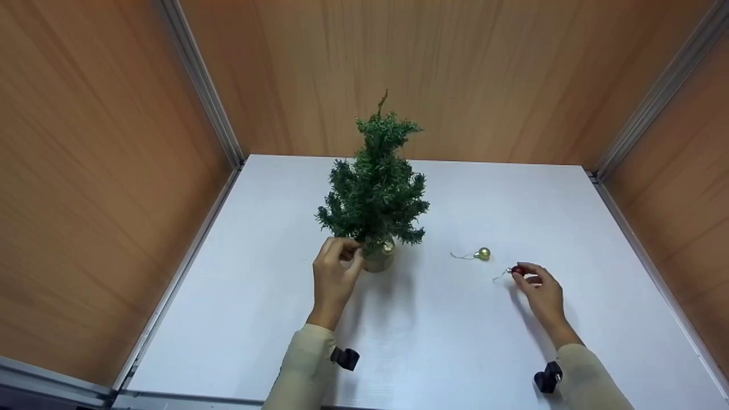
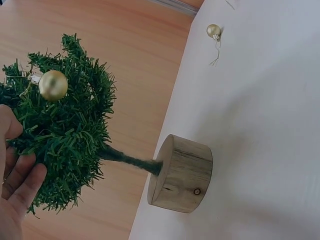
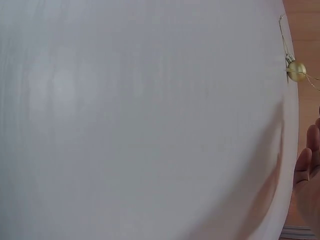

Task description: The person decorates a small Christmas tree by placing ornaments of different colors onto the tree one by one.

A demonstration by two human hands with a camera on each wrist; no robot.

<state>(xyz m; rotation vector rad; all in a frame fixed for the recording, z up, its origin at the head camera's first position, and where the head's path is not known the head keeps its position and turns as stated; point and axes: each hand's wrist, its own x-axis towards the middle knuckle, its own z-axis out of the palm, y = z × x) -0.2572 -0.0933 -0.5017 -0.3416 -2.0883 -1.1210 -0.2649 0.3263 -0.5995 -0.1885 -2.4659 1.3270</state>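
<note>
A small artificial Christmas tree (image 1: 379, 188) stands upright on a round wooden base (image 2: 185, 175). One gold bauble (image 2: 53, 85) hangs at the tree's lower front. My left hand (image 1: 336, 273) is at the lower left branches, its thumb and fingers pinching the green foliage in the left wrist view. Off to the right, my right hand (image 1: 544, 293) pinches a red bauble (image 1: 517, 271) between thumb and fingertips, its thin string hanging out to the left. In the right wrist view only some fingers (image 3: 312, 137) show at the right edge, and the red bauble is out of frame.
Another gold bauble (image 1: 484, 254) with a string loop lies on the white table (image 1: 256, 273), between the tree and my right hand. Wood-grain panels (image 1: 484, 80) with metal edge rails enclose the back and sides. A black wrist camera (image 1: 345, 359) sits on each sleeve.
</note>
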